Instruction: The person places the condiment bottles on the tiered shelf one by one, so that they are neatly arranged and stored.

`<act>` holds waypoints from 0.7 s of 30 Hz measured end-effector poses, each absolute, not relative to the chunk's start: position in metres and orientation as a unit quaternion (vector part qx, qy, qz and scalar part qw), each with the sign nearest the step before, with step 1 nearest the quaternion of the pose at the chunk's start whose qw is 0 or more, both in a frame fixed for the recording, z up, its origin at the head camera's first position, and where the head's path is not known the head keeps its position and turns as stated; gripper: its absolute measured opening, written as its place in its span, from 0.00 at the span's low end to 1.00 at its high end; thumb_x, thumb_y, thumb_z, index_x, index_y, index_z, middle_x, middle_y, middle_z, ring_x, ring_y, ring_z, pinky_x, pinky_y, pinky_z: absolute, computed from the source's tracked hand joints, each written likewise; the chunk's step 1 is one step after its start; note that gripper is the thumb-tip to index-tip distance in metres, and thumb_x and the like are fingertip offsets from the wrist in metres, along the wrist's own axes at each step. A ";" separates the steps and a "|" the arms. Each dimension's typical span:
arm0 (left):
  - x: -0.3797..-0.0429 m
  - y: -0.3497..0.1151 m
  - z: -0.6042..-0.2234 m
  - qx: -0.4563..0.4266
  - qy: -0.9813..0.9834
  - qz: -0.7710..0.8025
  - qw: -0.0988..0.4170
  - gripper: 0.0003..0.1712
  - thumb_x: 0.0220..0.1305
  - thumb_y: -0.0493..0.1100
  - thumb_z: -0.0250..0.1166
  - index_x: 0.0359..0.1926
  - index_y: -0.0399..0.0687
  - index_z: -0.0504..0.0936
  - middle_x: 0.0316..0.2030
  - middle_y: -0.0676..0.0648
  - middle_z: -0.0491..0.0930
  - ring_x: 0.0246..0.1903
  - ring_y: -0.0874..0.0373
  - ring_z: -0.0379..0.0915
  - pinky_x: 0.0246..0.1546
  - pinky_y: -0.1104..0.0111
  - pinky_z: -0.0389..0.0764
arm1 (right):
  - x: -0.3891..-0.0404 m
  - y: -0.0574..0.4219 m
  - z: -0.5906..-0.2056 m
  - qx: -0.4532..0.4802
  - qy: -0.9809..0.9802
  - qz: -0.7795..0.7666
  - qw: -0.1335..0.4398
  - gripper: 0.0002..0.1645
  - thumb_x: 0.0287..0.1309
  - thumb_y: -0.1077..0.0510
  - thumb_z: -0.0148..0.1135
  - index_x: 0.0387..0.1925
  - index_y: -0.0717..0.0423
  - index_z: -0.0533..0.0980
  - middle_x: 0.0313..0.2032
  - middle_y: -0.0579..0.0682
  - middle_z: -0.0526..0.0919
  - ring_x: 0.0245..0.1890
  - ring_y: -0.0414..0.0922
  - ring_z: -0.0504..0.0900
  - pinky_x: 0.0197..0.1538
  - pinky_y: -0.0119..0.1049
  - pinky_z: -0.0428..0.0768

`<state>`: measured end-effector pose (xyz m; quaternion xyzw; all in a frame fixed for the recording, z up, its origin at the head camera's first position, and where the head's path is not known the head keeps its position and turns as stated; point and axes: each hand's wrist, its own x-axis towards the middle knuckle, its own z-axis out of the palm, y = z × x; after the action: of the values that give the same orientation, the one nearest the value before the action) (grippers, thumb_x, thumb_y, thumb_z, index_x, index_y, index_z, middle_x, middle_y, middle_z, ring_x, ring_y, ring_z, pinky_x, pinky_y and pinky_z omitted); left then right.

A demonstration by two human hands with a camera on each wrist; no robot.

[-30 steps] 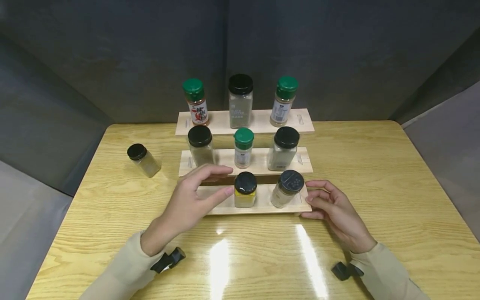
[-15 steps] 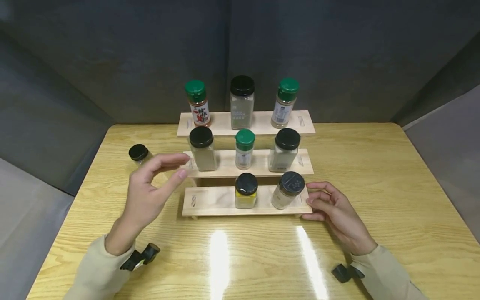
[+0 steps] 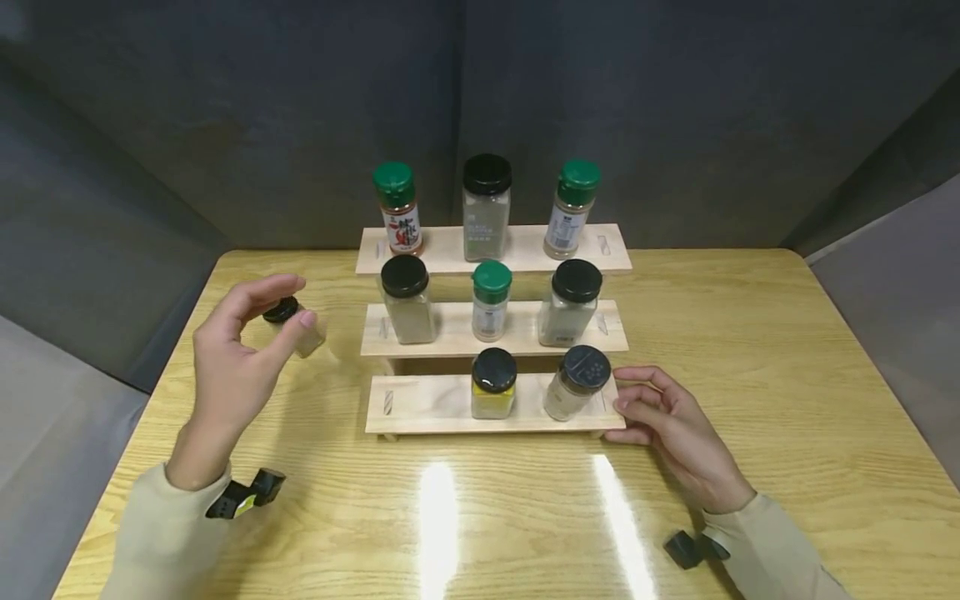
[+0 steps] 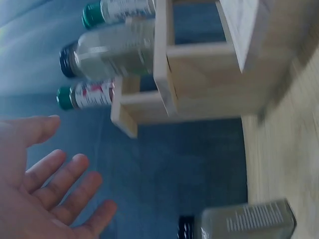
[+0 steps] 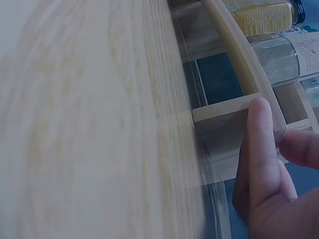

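My left hand [image 3: 236, 350] is held over the left side of the table, fingers and thumb spread apart with nothing between them. Just beyond it, a glass spice jar [image 3: 310, 340] with a black lid stands on the table; the hand partly overlaps it in the head view. The left wrist view shows a gap between the fingers and this jar [image 4: 249, 219]. At the lower right end of the three-tier wooden spice rack [image 3: 427, 396], my right hand [image 3: 678, 433] pinches the bottom shelf, thumb above and fingers below its edge [image 5: 276, 117].
The bottom shelf bears a yellow-banded jar [image 3: 492, 402] and a black-capped shaker [image 3: 567, 398]. Two black-lidded jars flank a green-capped bottle [image 3: 489, 319] on the middle shelf. Up top, a black-lidded jar [image 3: 486, 225] stands between two green-capped bottles. Dark curtains [image 3: 300, 125] surround the table.
My left hand has moved left, away from the bottom shelf to the loose jar, leaving that shelf's left end uncovered. The right hand keeps its hold on the rack.
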<state>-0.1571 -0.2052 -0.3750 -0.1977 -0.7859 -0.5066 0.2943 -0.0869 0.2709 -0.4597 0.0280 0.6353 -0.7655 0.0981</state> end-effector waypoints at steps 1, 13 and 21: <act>-0.158 -0.208 -0.376 -0.185 -0.793 -0.503 0.290 0.27 0.60 0.22 0.76 0.62 0.31 0.84 0.57 0.39 0.87 0.58 0.65 0.80 0.64 0.72 0.79 | -0.087 0.271 -0.460 0.027 0.636 -0.765 0.097 0.20 0.77 0.73 0.58 0.64 0.58 0.73 0.44 0.51 0.82 0.46 0.43 0.84 0.51 0.48 0.94; -0.171 -0.231 -0.396 -0.055 -0.841 -0.501 0.198 0.49 0.63 0.33 0.79 0.80 0.38 0.65 0.75 0.42 0.69 0.74 0.44 0.62 0.72 0.54 0.69 | -0.083 0.272 -0.464 0.025 0.634 -0.767 0.097 0.20 0.77 0.73 0.58 0.64 0.58 0.73 0.43 0.51 0.81 0.44 0.43 0.84 0.50 0.48 0.95; -0.185 -0.245 -0.412 -0.014 -0.852 -0.502 0.149 0.55 0.68 0.37 0.77 0.85 0.39 0.54 0.80 0.37 0.60 0.76 0.33 0.58 0.71 0.42 0.68 | -0.084 0.271 -0.460 0.027 0.635 -0.766 0.098 0.21 0.77 0.73 0.59 0.66 0.60 0.72 0.45 0.52 0.81 0.46 0.42 0.83 0.52 0.48 0.94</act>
<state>-0.1846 -0.2453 -0.4116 -0.0143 -0.8516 -0.5022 0.1494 -0.0845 0.2706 -0.4604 0.0267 0.6349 -0.7658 0.0982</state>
